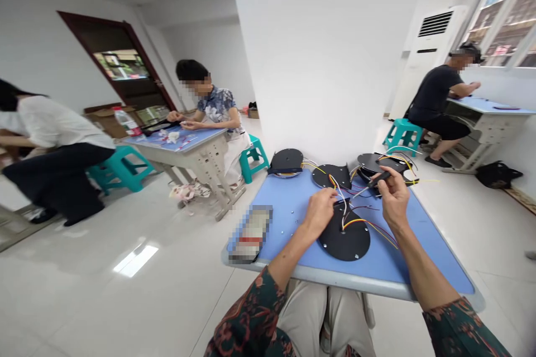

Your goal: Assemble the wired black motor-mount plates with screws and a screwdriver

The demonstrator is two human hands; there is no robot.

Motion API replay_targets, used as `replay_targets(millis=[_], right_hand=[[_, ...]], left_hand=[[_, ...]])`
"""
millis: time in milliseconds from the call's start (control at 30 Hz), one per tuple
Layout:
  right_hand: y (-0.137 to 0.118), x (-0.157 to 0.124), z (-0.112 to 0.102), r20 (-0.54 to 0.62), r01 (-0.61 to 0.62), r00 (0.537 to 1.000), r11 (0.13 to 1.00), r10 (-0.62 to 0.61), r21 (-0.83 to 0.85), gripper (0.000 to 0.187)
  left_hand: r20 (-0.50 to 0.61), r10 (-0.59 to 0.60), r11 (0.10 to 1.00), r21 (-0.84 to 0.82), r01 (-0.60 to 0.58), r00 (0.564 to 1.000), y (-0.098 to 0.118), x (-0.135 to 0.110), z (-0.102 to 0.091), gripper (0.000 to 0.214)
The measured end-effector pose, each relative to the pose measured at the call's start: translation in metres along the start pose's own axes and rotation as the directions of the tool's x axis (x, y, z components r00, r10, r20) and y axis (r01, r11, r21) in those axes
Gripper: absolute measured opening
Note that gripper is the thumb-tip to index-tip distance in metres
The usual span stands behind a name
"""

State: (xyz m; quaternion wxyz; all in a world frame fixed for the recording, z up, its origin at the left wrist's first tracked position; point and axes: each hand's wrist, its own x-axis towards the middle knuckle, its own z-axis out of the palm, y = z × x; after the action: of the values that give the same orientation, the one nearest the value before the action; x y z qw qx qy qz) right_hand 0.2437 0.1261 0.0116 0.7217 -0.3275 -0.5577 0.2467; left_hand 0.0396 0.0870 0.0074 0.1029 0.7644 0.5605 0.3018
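Note:
A black round plate (349, 239) with small screws round its edge and red, yellow and white wires at its centre lies near the front of the blue table. My left hand (320, 212) is closed at the plate's upper left, with its fingertips pinching by the raised flange; exactly what they press is partly hidden. In my right hand (396, 195) is a screwdriver (378, 179) with a black handle. Its thin shaft slants down and left, and the tip is close to the flange and the wires.
More black round plates (287, 160) with wires stand along the table's far edge. Several tiny metal bits are scattered left of my hand, beside a blurred phone-like object (251, 234). A white pillar (326, 66) rises behind. Other people sit at tables (180, 144) left and right.

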Motion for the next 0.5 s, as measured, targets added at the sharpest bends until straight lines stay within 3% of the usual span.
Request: replay_targets(millis=[100,200,267,400,500], right_hand=[[-0.002,0.001,-0.001,0.005,-0.011,1.0,1.0,0.011,0.011,0.034],[-0.001,0.001,-0.003,0.018,-0.016,1.0,1.0,0.016,0.013,0.034],[0.0,0.001,-0.003,0.034,-0.021,0.999,1.0,0.021,0.009,0.034],[0.002,0.002,-0.004,0.053,-0.023,0.998,1.0,0.022,0.018,0.035],[0.006,0.004,-0.005,0.029,0.0,1.0,1.0,0.0,0.013,0.038]], left_hand=[[-0.01,0.088,0.989,0.12,-0.086,0.996,-0.006,0.0,-0.01,0.016],[0.134,0.247,0.906,0.318,-0.278,0.96,-0.002,-0.002,-0.006,0.021],[0.206,0.287,0.845,0.406,-0.349,0.935,0.003,-0.002,0.002,0.025],[0.267,0.283,0.786,0.486,-0.382,0.921,0.011,0.0,0.019,0.024],[0.271,0.296,0.771,0.499,-0.396,0.916,0.015,-0.001,0.02,0.018]])
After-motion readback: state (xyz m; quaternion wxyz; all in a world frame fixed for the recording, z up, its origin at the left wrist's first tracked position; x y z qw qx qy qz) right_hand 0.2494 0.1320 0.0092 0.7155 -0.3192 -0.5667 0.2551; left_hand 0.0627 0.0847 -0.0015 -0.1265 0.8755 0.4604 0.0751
